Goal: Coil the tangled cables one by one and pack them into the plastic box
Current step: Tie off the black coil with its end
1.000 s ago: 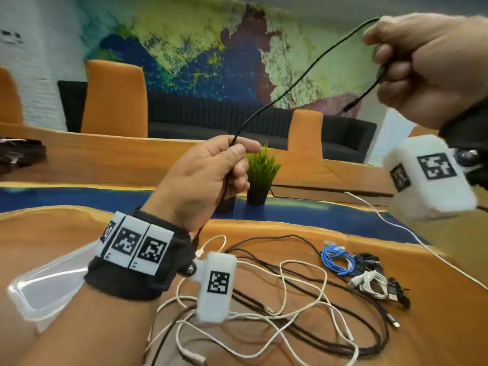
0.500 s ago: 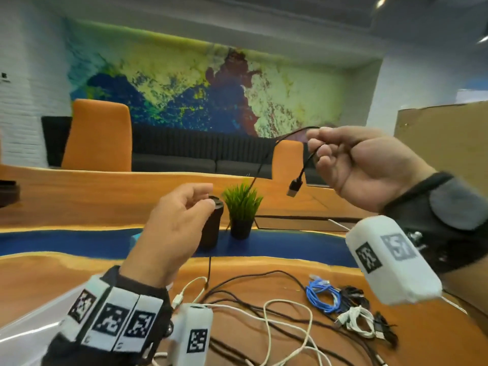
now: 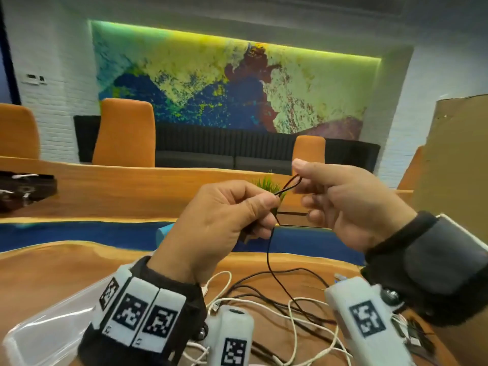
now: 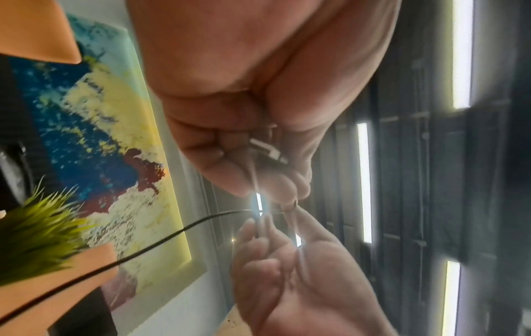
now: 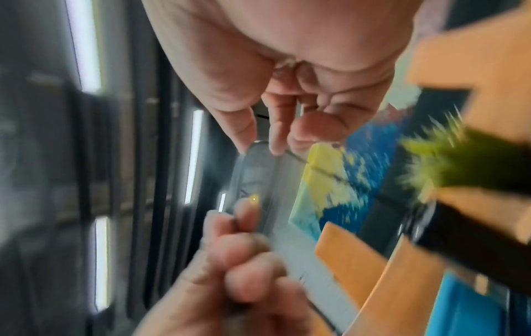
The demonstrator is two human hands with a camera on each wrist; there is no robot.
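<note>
A thin black cable (image 3: 268, 256) hangs from my two hands down to the tangle on the wooden table. My left hand (image 3: 266, 207) pinches it in front of me, fingers curled round it, and a plug (image 4: 268, 151) shows inside its palm. My right hand (image 3: 299, 184) pinches a small loop of the same cable (image 3: 290, 184) just to the right, the two hands almost touching. In the left wrist view the cable (image 4: 149, 246) runs off to the lower left. A clear plastic box (image 3: 45, 336) lies at the lower left, partly behind my left wrist.
White cables (image 3: 293, 313) and more black cables (image 3: 264, 291) lie tangled on the table (image 3: 52, 273) below my hands. Small coiled bundles (image 3: 412, 334) sit at the right behind my right wrist. A potted green plant (image 3: 266, 184) stands behind the hands.
My right hand has come down and left from high at the right until it meets the left hand. The long span of cable between them has shrunk to a small loop.
</note>
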